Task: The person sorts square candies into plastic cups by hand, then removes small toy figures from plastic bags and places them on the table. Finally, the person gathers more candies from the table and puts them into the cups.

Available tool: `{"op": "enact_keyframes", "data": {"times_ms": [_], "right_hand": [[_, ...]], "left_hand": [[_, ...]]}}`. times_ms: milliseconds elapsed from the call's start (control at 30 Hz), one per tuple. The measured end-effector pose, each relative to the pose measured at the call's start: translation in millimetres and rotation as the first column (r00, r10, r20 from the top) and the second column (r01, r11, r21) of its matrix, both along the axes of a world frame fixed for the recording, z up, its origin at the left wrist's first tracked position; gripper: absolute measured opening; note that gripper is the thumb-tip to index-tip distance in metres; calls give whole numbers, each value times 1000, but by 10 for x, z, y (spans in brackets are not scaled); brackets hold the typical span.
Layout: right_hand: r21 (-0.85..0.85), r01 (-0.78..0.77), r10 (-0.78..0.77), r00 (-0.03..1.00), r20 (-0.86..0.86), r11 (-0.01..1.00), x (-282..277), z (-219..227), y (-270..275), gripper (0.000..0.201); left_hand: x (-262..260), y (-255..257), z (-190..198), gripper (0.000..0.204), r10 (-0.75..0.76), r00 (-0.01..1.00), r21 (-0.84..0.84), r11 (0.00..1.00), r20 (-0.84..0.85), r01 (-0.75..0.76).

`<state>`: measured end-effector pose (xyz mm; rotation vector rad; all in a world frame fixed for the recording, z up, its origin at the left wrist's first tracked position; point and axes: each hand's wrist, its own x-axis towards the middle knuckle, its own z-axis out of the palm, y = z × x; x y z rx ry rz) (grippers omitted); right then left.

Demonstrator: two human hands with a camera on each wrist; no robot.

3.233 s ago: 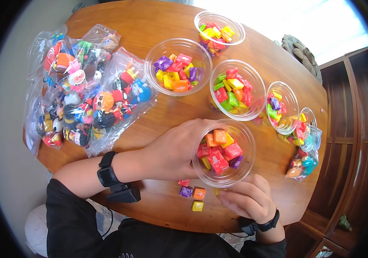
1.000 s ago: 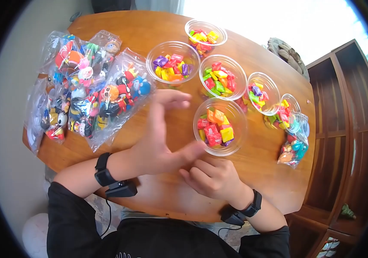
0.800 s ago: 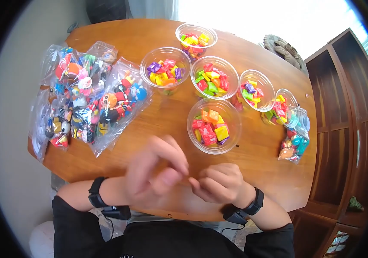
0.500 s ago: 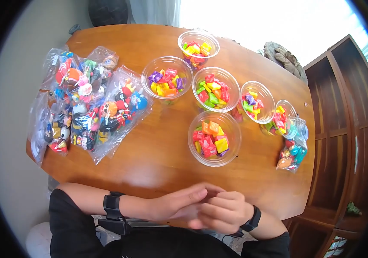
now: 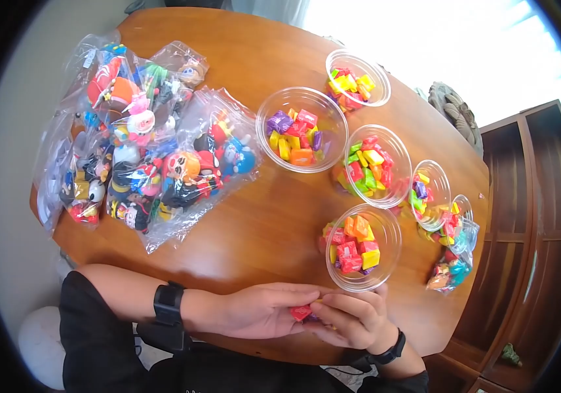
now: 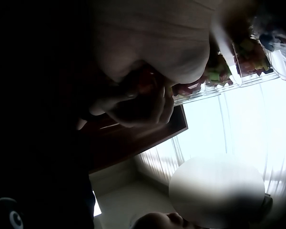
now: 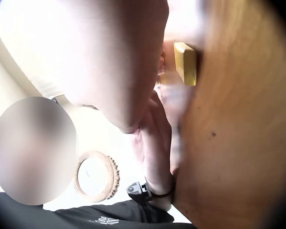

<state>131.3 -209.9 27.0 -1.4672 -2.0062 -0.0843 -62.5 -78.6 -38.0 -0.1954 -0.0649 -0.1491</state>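
Note:
At the table's front, my left hand (image 5: 261, 312) is cupped with its palm turned up, holding small wrapped candies (image 5: 300, 313), a red one showing clearly. The curled fingers of my right hand (image 5: 356, 319) close over the same candies and hide most of them. A yellow wrapped candy (image 7: 185, 64) appears close beside the hands, over the wood, in the right wrist view. Just beyond my right hand stands a clear plastic cup (image 5: 386, 236) of red, orange, yellow and purple candies. The left wrist view is dark, with red faintly visible between the hands.
Several more clear cups (image 5: 330, 124) of candies stand farther back and to the right. Plastic bags of toy figures (image 5: 139, 150) cover the table's left side, and a smaller bag (image 5: 449, 272) lies near its right edge. A wooden shelf (image 5: 516, 216) stands right of the table.
The hands earlier held the cup above loose candies; the cup was set down near the others. Both hands drew back to the table's front and came together, and candies now show between them.

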Motion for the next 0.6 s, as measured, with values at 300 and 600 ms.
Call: {"op": "enact_keyframes", "data": {"times_ms": [300,600], "right_hand": [[-9,-38,38,999,30,999,122,36,17,36],[9,-155,155,987,-30,988,119,60,-51,30]], "left_hand": [[-3,154,230,53,-32,969,139,988,-246,68],[18,163,262,52,19,988,145,989,-156,4]]}}
